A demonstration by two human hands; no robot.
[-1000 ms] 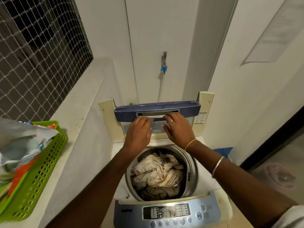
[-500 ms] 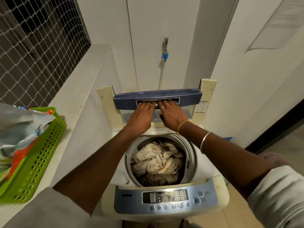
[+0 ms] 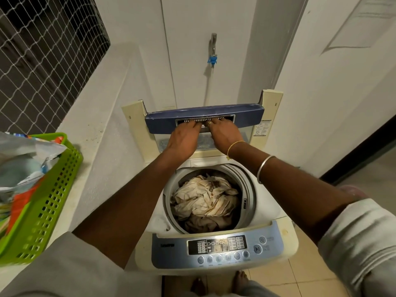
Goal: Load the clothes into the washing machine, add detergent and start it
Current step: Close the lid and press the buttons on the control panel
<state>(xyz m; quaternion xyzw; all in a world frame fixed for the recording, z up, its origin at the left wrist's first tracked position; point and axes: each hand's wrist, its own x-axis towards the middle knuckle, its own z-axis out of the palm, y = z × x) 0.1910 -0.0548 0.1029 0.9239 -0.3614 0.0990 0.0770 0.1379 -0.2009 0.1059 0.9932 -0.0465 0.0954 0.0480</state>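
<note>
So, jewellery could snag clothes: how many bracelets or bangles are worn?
2, both on the right arm: a thin gold bracelet at the wrist, a silver bangle further up. Sleeves could hide others.

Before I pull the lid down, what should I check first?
1. Clothes inside the drum, below its rim: ok.
2. Nothing draped over that rim: ok.
3. Left hand and right hand both on the lid, fingers at its handle slot: ok.
4. Detergent added: cannot tell; a bag lies in the green basket on the left.
5. Control panel free of objects: ok.
</note>
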